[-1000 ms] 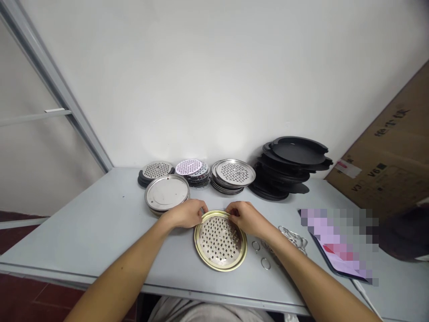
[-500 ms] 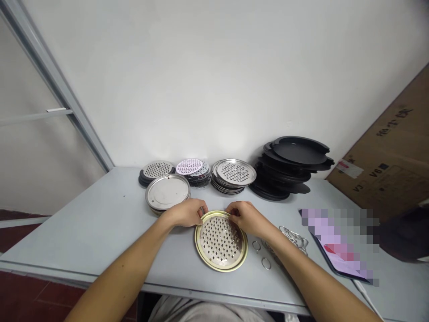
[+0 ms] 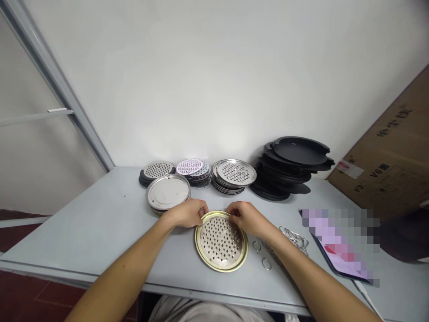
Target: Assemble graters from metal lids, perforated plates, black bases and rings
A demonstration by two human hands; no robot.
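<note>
At the middle of the table, near its front edge, we have the gold-rimmed round tray, with a perforated metal disc lying inside its rim. Our left hand grips the tray's far left edge in a narrow pinch of thumb and fingers, and our right hand does the same on the far right edge.

As far as we can judge, disc and tray are already together here, the disc sitting roughly centred. We cannot tell whether anything fastens it, nor whether a ring is seated around it.

Plenty lies apart from this piece. Two loose metal rings rest just right of the tray, and a pile of rings lies partly behind our right forearm. Behind our left hand stands a stack of plain trays; farther back are pale perforated discs, a stack of silver-rimmed perforated trays and a tall, uneven stack of black trays.
</note>
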